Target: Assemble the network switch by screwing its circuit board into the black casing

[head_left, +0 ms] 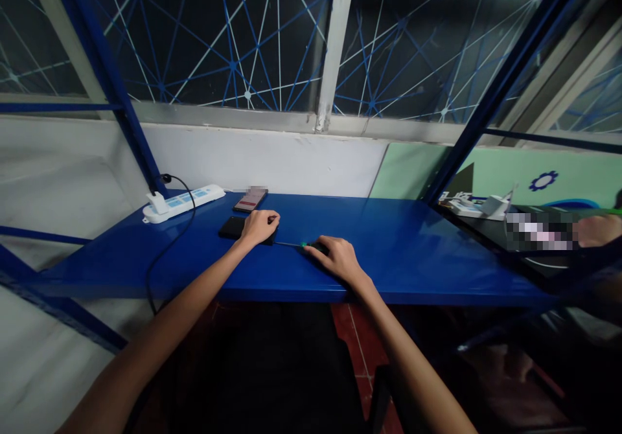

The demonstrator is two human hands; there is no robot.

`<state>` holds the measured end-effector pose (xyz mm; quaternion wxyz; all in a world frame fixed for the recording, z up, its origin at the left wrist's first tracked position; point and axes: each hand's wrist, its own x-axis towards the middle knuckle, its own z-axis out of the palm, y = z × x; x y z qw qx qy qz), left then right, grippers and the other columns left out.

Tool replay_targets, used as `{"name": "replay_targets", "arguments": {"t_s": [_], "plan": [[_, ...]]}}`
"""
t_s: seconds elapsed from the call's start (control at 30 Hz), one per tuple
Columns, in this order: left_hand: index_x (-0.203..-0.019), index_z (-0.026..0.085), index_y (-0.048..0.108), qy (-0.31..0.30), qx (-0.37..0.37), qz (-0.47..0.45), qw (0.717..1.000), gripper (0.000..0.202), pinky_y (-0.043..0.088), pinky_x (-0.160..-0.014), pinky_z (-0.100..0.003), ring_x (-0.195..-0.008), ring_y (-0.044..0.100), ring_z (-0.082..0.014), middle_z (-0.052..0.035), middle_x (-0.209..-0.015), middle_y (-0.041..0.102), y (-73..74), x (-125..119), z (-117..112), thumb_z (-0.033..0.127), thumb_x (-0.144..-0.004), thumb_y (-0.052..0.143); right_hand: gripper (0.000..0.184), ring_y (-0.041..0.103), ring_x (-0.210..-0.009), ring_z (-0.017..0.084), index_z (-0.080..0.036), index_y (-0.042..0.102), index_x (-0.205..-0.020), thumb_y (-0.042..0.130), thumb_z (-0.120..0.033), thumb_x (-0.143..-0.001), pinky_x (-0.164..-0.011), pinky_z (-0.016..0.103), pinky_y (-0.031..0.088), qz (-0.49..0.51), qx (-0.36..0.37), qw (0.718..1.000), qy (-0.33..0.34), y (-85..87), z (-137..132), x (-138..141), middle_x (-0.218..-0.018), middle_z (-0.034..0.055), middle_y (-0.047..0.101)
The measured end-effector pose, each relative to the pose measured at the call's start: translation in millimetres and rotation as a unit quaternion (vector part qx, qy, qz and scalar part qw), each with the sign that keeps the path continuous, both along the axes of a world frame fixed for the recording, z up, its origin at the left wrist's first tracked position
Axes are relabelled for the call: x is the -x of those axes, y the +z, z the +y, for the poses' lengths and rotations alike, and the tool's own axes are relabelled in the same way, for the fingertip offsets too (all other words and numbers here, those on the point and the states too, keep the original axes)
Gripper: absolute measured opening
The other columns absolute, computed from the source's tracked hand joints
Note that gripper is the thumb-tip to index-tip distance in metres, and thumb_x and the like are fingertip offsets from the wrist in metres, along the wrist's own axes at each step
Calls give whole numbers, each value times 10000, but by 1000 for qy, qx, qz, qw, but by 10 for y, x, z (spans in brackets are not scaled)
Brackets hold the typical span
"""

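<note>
A flat black rectangular object (232, 227) lies on the blue table; its exact kind does not show. My left hand (260, 226) is over its right part with the fingers curled down around it, hiding much of that end. My right hand (337, 256) rests low over the table, closed around the dark handle of a screwdriver (290, 245). A green band shows at the front of that handle. The thin metal shaft points left, and its tip meets the right edge of the black object. Behind the left hand lies a phone (251, 199) with its screen lit.
A white power strip (187, 202) with a plugged-in adapter stands at the back left. Its black cable (170, 246) hangs over the table's front edge. Blue frame posts (138, 142) rise on both sides. At the right, another person's hand (600, 230) is above a dark neighbouring surface.
</note>
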<state>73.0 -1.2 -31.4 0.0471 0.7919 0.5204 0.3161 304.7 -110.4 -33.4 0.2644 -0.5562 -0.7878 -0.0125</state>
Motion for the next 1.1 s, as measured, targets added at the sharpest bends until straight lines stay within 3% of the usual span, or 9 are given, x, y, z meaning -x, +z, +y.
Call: {"name": "replay_targets", "arguments": {"t_s": [0.13, 0.33, 0.43, 0.53, 0.7, 0.9, 1.1], "plan": [[-976, 241, 752, 1, -6, -1, 1000, 245, 531, -746, -268, -875, 706, -216, -18, -924, 767, -1, -4, -3, 296, -863, 542, 524, 608, -641, 161, -214, 621, -760, 351, -621, -951, -562, 258, 266, -10, -2, 1000, 11, 18, -16, 19, -693, 26, 664], [-982, 232, 752, -4, -4, 4, 1000, 251, 525, -733, -259, -875, 704, -214, -24, -927, 768, 16, -6, -13, 286, -857, 540, 398, 589, -588, 177, -233, 574, -1022, 604, -581, -831, -532, 248, 241, -10, 6, 1000, 7, -14, -2, 18, -641, -14, 635], [-990, 233, 750, -8, -4, 5, 1000, 255, 524, -734, -257, -879, 702, -213, -21, -938, 767, 9, -3, -5, 293, -859, 540, 306, 612, -634, 171, -232, 587, -945, 596, -526, -863, -548, 244, 258, -4, 7, 1000, 24, -22, 5, -1, -711, 0, 670], [-984, 232, 753, -5, -6, 2, 1000, 253, 522, -734, -257, -882, 701, -215, -24, -935, 767, -7, -4, 3, 289, -856, 542, 361, 629, -695, 161, -221, 615, -864, 521, -567, -905, -576, 242, 287, 8, -3, 999, 40, -6, -1, -8, -792, 19, 696], [-954, 236, 760, -4, -6, -11, 1000, 233, 520, -745, -256, -881, 702, -217, -26, -927, 768, -18, -5, 12, 274, -842, 558, 497, 612, -675, 151, -205, 666, -804, 406, -605, -944, -584, 249, 295, -3, -5, 1000, 28, 30, -14, 16, -746, 33, 682], [-931, 222, 763, -12, 10, -46, 999, 215, 524, -707, -247, -814, 706, -203, -25, -843, 767, -2, 29, 79, 277, -839, 577, 477, 592, -646, 145, -198, 665, -824, 412, -582, -949, -586, 248, 300, 28, -18, 999, 15, 7, -4, 9, -733, 33, 679], [-917, 191, 762, -43, 31, -78, 996, 225, 538, -699, -261, -743, 713, -204, -36, -755, 758, -13, 45, 118, 312, -844, 588, 455, 567, -600, 141, -190, 613, -753, 426, -554, -953, -561, 249, 279, 49, -17, 998, -41, -3, 25, -8, -668, 26, 640]]}}
